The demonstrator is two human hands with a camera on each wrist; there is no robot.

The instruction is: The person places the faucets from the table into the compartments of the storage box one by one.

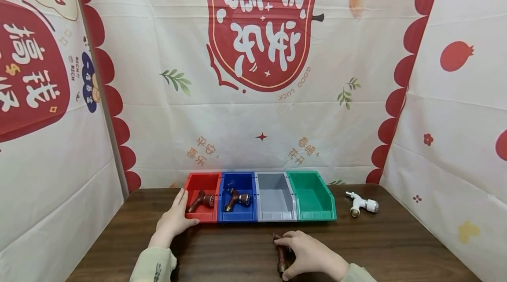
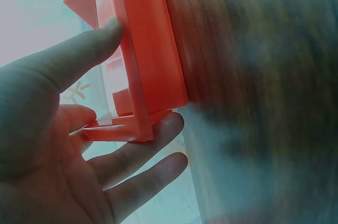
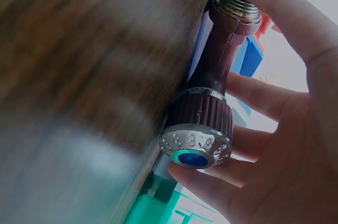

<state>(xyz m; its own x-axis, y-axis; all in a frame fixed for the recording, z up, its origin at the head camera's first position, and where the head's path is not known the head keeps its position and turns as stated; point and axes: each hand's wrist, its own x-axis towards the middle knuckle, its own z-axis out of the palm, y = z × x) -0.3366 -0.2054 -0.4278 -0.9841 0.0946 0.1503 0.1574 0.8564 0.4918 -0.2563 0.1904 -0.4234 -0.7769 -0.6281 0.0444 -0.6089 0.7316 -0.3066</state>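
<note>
My left hand [image 1: 173, 217] holds the front left corner of the red bin [image 2: 156, 44], thumb along its front and fingers at its side. My right hand [image 1: 310, 253] grips a dark brown faucet [image 3: 211, 68] low over the wooden table, thumb at the threaded brass end and fingers along the far side. Its ribbed knob with a blue centre faces the right wrist camera. One brown faucet [image 1: 200, 201] lies in the red bin, and another brown faucet [image 1: 236, 198] lies in the blue bin [image 1: 237, 216].
Joined to the blue bin's right are a grey bin [image 1: 276, 214] and a green bin [image 1: 315, 214]. A white faucet [image 1: 359, 204] lies on the table [image 1: 229, 251] to their right. Printed cloth walls [image 1: 257, 115] enclose the back and sides.
</note>
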